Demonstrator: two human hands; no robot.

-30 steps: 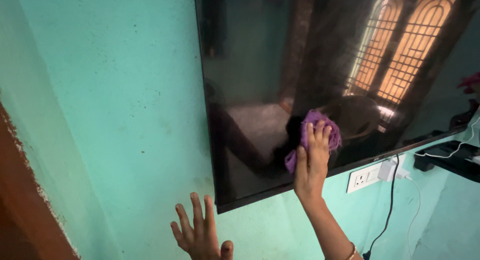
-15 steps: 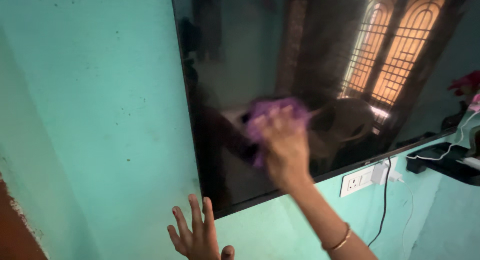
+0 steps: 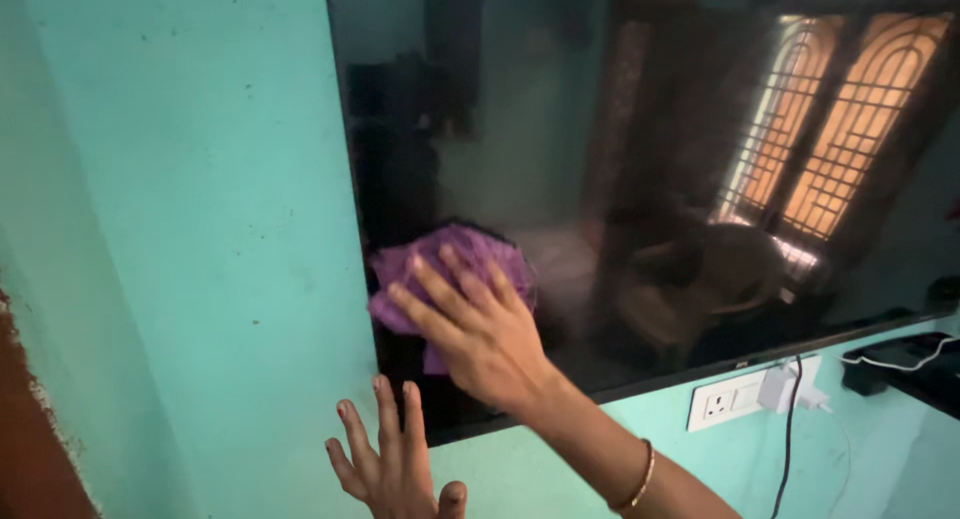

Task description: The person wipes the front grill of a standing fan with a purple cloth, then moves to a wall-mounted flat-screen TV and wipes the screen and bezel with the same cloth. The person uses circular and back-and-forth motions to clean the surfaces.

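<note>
A crumpled purple cleaning cloth (image 3: 450, 269) is pressed by the flat-fingered right hand (image 3: 480, 329) against the lower left of the wall-mounted black television screen (image 3: 640, 179), mid-wipe, while the open left hand (image 3: 395, 474) is spread on the turquoise wall (image 3: 200, 229).

Turquoise wall (image 3: 200, 179) with white socket (image 3: 722, 403).

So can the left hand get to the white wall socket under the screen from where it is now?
Probably not without shifting. The left hand is spread on the teal wall below the screen's lower left corner, while the socket sits far to the right, and the right forearm crosses the space between them.
</note>
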